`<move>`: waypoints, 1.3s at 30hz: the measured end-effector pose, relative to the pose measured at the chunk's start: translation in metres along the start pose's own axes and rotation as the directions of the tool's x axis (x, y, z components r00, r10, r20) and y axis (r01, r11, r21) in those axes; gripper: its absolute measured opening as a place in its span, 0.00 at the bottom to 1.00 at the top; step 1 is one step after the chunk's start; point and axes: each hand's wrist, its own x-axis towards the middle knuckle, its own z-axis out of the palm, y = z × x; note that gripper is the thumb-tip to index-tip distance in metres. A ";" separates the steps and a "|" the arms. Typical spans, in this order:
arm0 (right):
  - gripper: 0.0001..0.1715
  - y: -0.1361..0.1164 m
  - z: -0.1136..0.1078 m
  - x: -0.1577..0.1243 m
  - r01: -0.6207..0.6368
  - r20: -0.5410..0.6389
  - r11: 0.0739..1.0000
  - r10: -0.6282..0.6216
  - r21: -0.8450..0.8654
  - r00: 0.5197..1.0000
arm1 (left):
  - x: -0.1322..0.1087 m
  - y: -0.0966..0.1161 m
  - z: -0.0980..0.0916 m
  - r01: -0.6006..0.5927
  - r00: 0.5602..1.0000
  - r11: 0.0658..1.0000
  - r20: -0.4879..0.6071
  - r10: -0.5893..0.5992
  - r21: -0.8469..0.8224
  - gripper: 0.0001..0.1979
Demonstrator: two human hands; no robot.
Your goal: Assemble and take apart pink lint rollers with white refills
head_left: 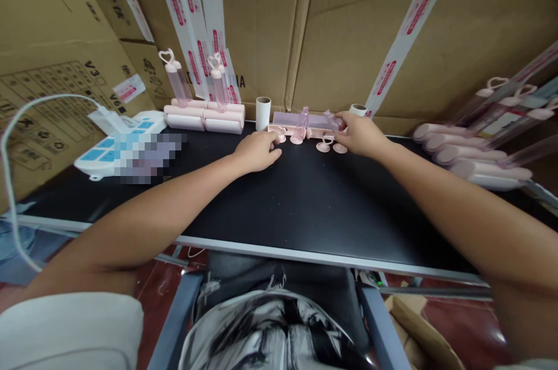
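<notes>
My left hand (257, 150) rests on the black table (279, 207), fingers curled, its fingertips at a small pink part (279, 137) by the left end of a pink roller base (290, 122). My right hand (358, 133) is closed round a clear pink handle (335, 121) at the right end of that base. A second clear handle (300, 124) stands upright against the base. Two small pink round caps (331, 147) lie just left of my right hand.
Finished pink rollers (204, 115) with heart-topped handles stand at the back left, more lie in a pile (475, 155) at the right. Two white paper cores (263, 112) stand near the cardboard boxes. A white power strip (108, 146) sits left.
</notes>
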 end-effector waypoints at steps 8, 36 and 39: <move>0.27 0.015 0.001 -0.025 -0.197 -0.110 0.930 0.241 0.310 0.964 | 0.001 0.002 0.000 -0.002 1.000 1.000 0.015 0.002 -0.013 0.09; 0.19 0.010 0.018 -0.026 -0.276 -0.156 0.935 0.314 0.221 0.937 | 0.012 -0.016 0.000 0.120 0.992 0.984 0.011 -0.123 0.131 0.14; 0.20 0.012 0.019 -0.024 -0.284 -0.150 0.935 0.318 0.212 0.936 | 0.014 -0.018 0.001 0.117 0.993 0.985 0.011 -0.119 0.126 0.14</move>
